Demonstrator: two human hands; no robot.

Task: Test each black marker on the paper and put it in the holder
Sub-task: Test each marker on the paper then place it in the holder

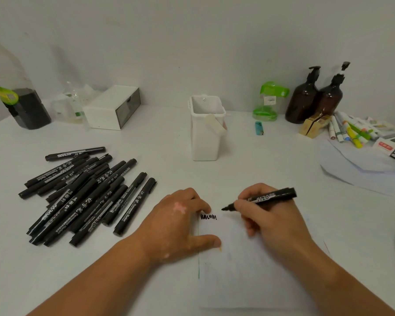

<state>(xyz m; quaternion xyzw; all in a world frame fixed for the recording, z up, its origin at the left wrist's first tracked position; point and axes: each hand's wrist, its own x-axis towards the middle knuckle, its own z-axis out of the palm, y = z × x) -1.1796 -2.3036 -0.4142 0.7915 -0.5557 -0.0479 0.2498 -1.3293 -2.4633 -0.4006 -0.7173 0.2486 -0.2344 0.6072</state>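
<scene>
the white table (271, 160) is spreading out on every side of the fingers. the paper (249, 270) is lying under both hands, with its left edge running beneath the left fingertips and thumb. the pile of black markers (84, 195) is lying to the left of the left fingers, well apart from them, with the capped markers overlapping one another. the white holder (205, 137) is standing upright beyond the fingers of both hands, apart from both. two brown pump bottles (312, 99) are standing far beyond the right fingers, against the wall.

the left hand (178, 224) is resting palm down. its fingers are lying close together and a little bent, with their tips pressing on the paper's top left corner. its thumb (210, 241) is spreading away from them, lying flat on the paper's left edge. this hand is gripping nothing.

the right hand (271, 217) is curling round the black marker (269, 197), with thumb and forefinger pinching the barrel close to the writing end and the other fingers folding underneath. the marker is lying tilted, its bare tip pointing left toward the left fingertips and its back end sticking out to the right past the knuckles. whether the tip is touching the paper, i cannot tell. the black scribble (208, 217) is sitting just beside the left fingertips, between them and the marker's tip.
</scene>
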